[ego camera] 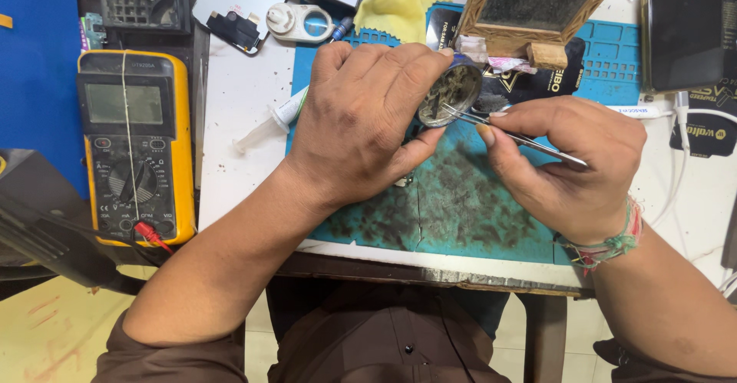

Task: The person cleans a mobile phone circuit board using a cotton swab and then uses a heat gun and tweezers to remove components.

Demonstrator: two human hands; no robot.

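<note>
Head view, frame centre: my left hand [361, 114] grips a small round tin [449, 95] tilted toward me, so the tweezers [510, 133] pinched in my right hand [568, 168] reach inside, above the stained teal mat [461, 206].

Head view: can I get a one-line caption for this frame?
Left hand tilts a small round tin while right hand dips tweezers into it over a stained teal mat.
</note>
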